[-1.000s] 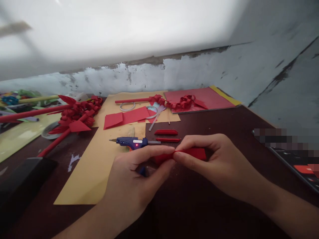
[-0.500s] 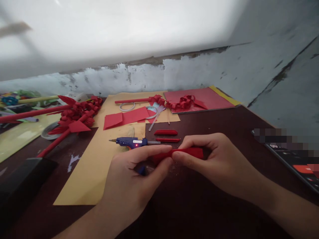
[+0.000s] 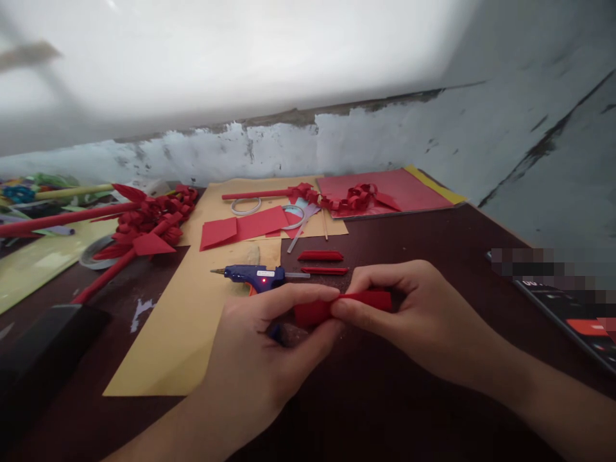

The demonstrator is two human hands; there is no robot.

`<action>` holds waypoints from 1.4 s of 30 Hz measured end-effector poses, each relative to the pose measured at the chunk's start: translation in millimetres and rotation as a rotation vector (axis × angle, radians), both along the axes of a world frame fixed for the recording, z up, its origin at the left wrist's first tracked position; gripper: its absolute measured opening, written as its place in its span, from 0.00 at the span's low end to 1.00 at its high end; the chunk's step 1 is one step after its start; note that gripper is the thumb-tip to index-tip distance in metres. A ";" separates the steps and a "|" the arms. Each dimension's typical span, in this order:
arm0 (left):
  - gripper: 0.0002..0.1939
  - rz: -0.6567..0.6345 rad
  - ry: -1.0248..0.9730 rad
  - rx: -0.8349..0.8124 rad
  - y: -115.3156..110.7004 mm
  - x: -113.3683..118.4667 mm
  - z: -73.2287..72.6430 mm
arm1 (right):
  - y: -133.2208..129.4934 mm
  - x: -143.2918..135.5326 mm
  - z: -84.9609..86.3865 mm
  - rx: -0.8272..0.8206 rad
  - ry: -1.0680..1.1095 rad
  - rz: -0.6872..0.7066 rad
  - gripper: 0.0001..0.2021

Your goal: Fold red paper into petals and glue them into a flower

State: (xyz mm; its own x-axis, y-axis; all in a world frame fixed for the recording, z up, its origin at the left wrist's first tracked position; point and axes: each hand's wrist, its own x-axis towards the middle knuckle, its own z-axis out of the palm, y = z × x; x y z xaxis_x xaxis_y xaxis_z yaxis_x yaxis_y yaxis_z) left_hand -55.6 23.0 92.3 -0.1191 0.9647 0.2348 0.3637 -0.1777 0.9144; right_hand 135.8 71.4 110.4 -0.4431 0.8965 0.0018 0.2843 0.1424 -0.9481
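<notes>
A strip of red paper (image 3: 312,313) is held between my two hands above the dark table. My right hand (image 3: 409,298) pinches it between thumb and fingers, with one end of the paper showing to the right of the thumb. My left hand (image 3: 274,340) curves around the left part, index finger along the top edge and thumb below. Just beyond the hands lie two narrow folded red paper pieces, one (image 3: 320,255) behind the other (image 3: 324,271). A blue glue gun (image 3: 255,274) with a lit red light rests past my left hand, a glue stick in its back.
Tan paper sheets (image 3: 163,346) cover the left middle. Red paper flower stems (image 3: 144,224) lie at left, near a black box (image 3: 52,346). Flat red paper (image 3: 245,228), tape rings (image 3: 246,206) and a red folder (image 3: 409,189) are further back. A phone (image 3: 568,314) lies at right.
My left hand has shifted slightly right, and its index finger and thumb have moved along the red paper toward my right hand. More of the paper's left part now shows.
</notes>
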 end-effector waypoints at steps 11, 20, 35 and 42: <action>0.08 -0.050 -0.075 -0.128 0.5 -5.8 -1.1 | 0.3 -0.2 -1.3 -0.014 -0.025 -0.016 0.12; 0.10 -0.082 -0.203 -0.147 2.8 -8.9 2.1 | 1.6 -4.1 -1.7 0.022 -0.005 -0.107 0.19; 0.12 -0.018 -0.382 -0.214 4.6 -6.4 10.4 | -0.6 -3.3 -1.8 0.115 0.014 -0.186 0.25; 0.11 -0.025 -0.432 -0.209 5.1 -6.0 9.2 | -0.5 -3.2 -1.6 0.117 0.014 -0.210 0.26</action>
